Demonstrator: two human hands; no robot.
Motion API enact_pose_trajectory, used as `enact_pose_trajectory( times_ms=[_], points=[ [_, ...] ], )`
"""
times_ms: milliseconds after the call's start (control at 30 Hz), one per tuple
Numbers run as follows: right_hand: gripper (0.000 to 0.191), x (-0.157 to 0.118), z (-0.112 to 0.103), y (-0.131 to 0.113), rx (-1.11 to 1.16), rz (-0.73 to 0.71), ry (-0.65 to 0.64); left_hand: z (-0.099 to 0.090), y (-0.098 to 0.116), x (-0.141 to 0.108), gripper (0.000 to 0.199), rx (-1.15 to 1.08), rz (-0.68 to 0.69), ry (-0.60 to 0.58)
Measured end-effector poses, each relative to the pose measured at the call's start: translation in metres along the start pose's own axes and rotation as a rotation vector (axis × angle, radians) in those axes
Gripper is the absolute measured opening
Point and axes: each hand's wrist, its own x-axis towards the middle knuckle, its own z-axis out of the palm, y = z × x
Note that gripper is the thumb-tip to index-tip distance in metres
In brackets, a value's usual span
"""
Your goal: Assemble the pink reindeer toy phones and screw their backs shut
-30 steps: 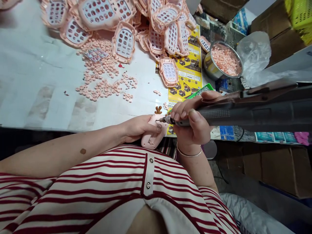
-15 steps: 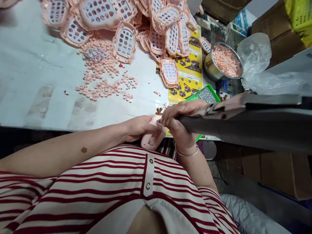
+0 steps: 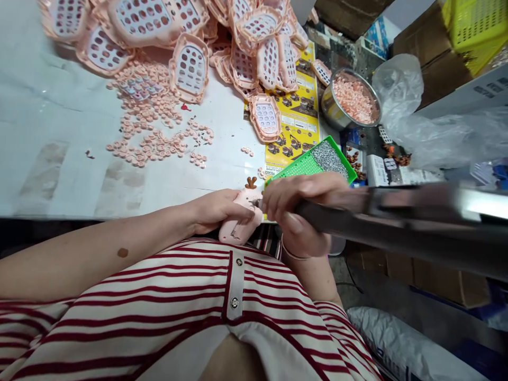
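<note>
My left hand (image 3: 216,209) is closed around a pale pink plastic toy casing (image 3: 234,228) with brown antlers (image 3: 251,183) at its top, held against the table's front edge by my body. In my right hand (image 3: 297,211) is a power screwdriver (image 3: 381,222), its long dark body running off to the right and blurred close to the camera. Its thin metal tip points at the casing's upper side; whether it touches a screw cannot be made out. Just beyond my right hand lies a green tray (image 3: 296,165) holding small silvery screws (image 3: 329,160).
Pink casing halves with white grids (image 3: 189,69) are heaped at the back, beside many small pink pieces (image 3: 148,114). A yellow printed sheet (image 3: 296,124) lies under the tray. Rightward stand a metal bowl (image 3: 337,114) of pink bits, plastic bags (image 3: 400,87) and cardboard boxes (image 3: 431,50).
The view has shifted slightly right. My right hand and the screwdriver's rear have swung lower, uncovering more of the green tray. The casing stays in my left hand.
</note>
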Motion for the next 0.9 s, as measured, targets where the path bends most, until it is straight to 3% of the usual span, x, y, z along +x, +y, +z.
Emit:
enact_pose_trajectory(
  times_ms=[133,233,367,500,667,900],
  points=[
    [0.027,0.009,-0.033,-0.011,-0.141,-0.175,0.223,-0.002,-0.001,-0.002,0.030,-0.115,-0.032,0.045],
    [0.025,0.002,-0.071,0.005,-0.362,-0.145,0.371,-0.002,0.001,-0.005,0.030,-0.216,0.027,0.104],
    [0.028,-0.016,-0.103,0.029,-0.396,-0.174,0.436,-0.001,0.002,-0.007,0.040,-0.211,0.056,0.173],
    [0.030,-0.026,-0.108,0.037,-0.421,-0.108,0.469,-0.004,0.002,-0.006,0.055,-0.145,0.029,0.115],
    [0.036,-0.028,-0.109,0.041,-0.431,-0.055,0.514,-0.005,0.002,-0.005,0.042,-0.096,-0.049,0.183],
    [0.032,-0.030,-0.110,0.039,-0.489,-0.057,0.484,0.003,0.005,-0.006,0.041,-0.264,0.085,0.247]
  ],
)
